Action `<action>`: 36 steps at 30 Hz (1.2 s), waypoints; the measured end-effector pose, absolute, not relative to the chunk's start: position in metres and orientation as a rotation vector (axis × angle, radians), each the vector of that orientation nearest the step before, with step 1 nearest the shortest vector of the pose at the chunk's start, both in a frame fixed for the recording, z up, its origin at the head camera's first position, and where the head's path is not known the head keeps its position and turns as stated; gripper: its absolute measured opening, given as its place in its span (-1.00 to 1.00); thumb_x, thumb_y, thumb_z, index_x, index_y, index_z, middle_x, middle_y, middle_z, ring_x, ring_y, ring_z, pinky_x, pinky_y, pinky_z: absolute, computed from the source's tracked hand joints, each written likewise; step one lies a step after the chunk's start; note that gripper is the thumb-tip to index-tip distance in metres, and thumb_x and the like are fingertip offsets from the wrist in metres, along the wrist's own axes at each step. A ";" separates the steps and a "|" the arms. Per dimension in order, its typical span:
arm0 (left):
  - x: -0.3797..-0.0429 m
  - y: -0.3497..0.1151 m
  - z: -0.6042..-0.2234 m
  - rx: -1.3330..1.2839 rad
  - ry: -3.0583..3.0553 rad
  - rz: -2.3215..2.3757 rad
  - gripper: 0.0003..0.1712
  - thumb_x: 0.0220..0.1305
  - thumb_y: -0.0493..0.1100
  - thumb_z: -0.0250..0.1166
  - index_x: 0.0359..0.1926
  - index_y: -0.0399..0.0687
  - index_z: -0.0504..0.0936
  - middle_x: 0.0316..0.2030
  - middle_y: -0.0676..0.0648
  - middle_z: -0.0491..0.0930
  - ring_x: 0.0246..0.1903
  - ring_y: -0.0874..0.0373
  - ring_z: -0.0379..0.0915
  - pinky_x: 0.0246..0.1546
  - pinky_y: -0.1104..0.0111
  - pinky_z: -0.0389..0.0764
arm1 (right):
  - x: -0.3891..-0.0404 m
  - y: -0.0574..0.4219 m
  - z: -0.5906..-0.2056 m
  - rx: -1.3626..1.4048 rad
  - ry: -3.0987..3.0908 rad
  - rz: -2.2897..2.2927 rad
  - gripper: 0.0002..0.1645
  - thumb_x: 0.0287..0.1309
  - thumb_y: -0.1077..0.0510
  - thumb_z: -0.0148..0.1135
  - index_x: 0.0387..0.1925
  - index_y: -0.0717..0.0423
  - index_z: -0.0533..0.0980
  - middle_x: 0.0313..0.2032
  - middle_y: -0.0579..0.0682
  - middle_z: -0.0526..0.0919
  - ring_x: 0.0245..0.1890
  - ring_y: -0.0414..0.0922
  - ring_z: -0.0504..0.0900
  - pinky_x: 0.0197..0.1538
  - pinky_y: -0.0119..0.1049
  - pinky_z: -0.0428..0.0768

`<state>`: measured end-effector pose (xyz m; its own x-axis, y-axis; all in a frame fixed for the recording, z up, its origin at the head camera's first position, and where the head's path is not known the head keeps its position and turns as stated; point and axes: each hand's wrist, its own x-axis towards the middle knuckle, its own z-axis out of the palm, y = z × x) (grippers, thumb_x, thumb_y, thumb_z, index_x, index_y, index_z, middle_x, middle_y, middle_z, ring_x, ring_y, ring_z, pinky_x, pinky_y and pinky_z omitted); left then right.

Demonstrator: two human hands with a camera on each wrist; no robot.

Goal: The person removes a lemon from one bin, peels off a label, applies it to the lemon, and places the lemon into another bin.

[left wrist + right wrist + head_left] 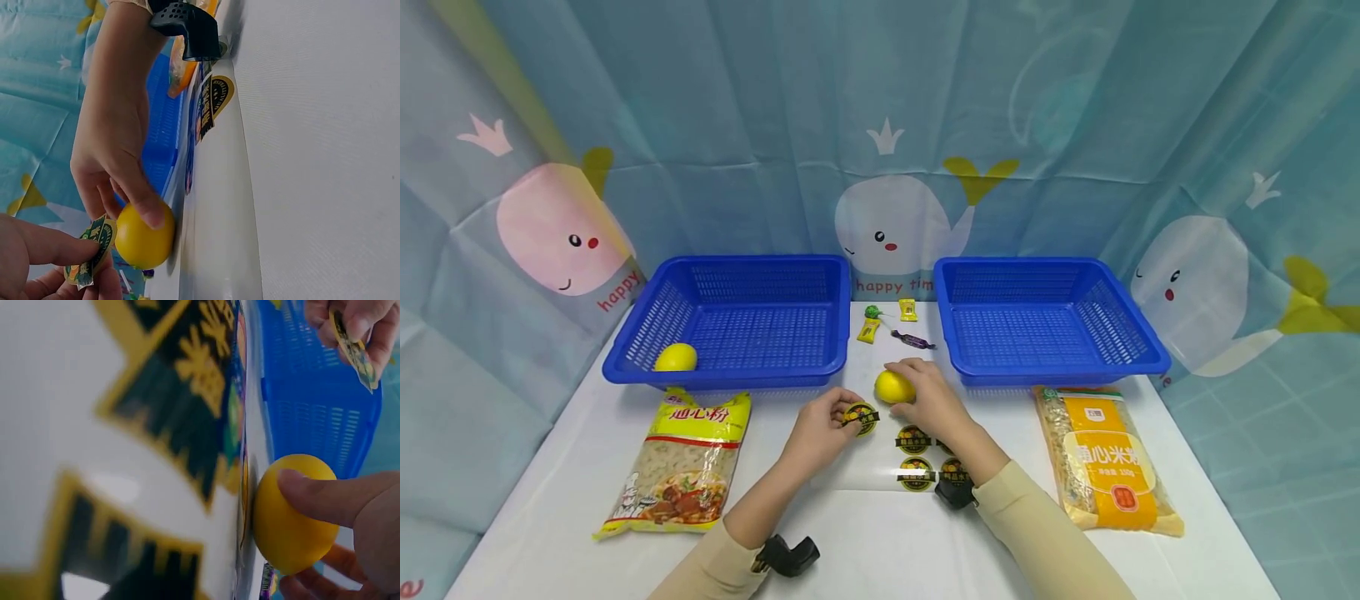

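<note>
My left hand (827,427) pinches a round black-and-gold fruit sticker (861,418) between thumb and fingers. Close beside it, my right hand (934,400) grips a yellow lemon (894,387), thumb on one side and fingers round the other, as the right wrist view shows. The lemon is low over the white table. Below both hands lies a glossy sticker sheet (865,477) with several matching stickers (916,473) on its right part; my right forearm hides some of them. In the left wrist view the held sticker (94,250) overlaps the lemon's edge (147,240).
A blue basket (737,379) at the back left holds another lemon (676,357); a second blue basket (1060,371) stands back right. Between them lie several wrapped sweets (913,340) and a green lollipop (872,312). Bags of pasta flank the hands, left (681,467) and right (1108,462).
</note>
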<state>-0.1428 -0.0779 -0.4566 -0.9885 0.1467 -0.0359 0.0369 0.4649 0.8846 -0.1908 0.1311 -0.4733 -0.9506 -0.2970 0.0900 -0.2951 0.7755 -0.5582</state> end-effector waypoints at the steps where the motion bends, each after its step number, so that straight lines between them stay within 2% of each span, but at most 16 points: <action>1: -0.143 -0.078 -0.456 0.163 2.592 1.566 -0.71 0.16 -0.39 0.39 -0.09 -0.09 0.65 -0.30 0.01 0.65 -0.31 0.17 0.48 -0.26 0.43 0.54 | -0.191 0.131 -0.473 -0.478 2.959 -0.925 -0.22 0.06 0.09 0.55 0.33 -0.05 0.48 0.26 0.02 0.52 0.26 0.05 0.45 0.37 0.02 0.44; 6: -0.143 -0.078 -0.453 0.151 2.581 1.600 -0.72 0.16 -0.39 0.38 -0.10 -0.08 0.65 -0.29 0.01 0.65 -0.29 0.16 0.48 -0.24 0.44 0.54 | -0.187 0.135 -0.472 -0.340 2.846 -1.152 -0.30 0.18 0.02 0.46 0.32 0.05 0.45 0.20 0.09 0.58 0.11 0.03 0.61 0.19 -0.05 0.61; 11: -0.143 -0.076 -0.449 0.158 2.582 1.604 -0.73 0.19 -0.35 0.39 -0.08 -0.07 0.65 -0.29 0.00 0.65 -0.29 0.15 0.47 -0.25 0.44 0.54 | -0.176 0.144 -0.469 -0.257 2.446 -1.588 -0.25 0.31 -0.02 0.34 0.44 0.00 0.32 0.22 0.22 0.55 0.09 0.12 0.67 0.06 -0.11 0.71; 15: -0.142 -0.074 -0.446 0.169 2.580 1.616 -0.74 0.20 -0.32 0.42 -0.08 -0.08 0.66 -0.30 0.00 0.65 -0.32 0.15 0.48 -0.27 0.44 0.55 | -0.165 0.147 -0.468 -0.251 2.228 -1.719 -0.26 0.37 -0.01 0.27 0.49 -0.04 0.26 0.25 0.27 0.50 0.16 0.14 0.63 0.06 -0.11 0.71; 22: -0.140 -0.070 -0.442 0.195 2.525 1.677 -0.75 0.24 -0.21 0.45 -0.06 -0.09 0.66 -0.31 0.00 0.67 -0.35 0.15 0.49 -0.33 0.46 0.58 | -0.152 0.147 -0.471 -0.261 2.007 -1.829 -0.32 0.43 0.05 0.19 0.47 0.00 0.23 0.31 0.24 0.42 0.21 0.10 0.58 0.13 -0.08 0.67; 36: -0.140 -0.066 -0.441 0.213 2.506 1.710 -0.74 0.24 -0.25 0.43 -0.06 -0.12 0.65 -0.31 -0.02 0.68 -0.34 0.15 0.52 -0.31 0.47 0.59 | -0.142 0.145 -0.470 -0.310 2.009 -1.824 -0.32 0.44 -0.03 0.17 0.48 -0.05 0.22 0.30 0.23 0.42 0.22 0.11 0.58 0.14 -0.06 0.67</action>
<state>-0.1396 -0.0657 -0.4407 -0.9851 0.1718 -0.0042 0.0588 0.3597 0.9312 -0.1422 0.1446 -0.4703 -0.8920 -0.4269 -0.1485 0.1067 0.1203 -0.9870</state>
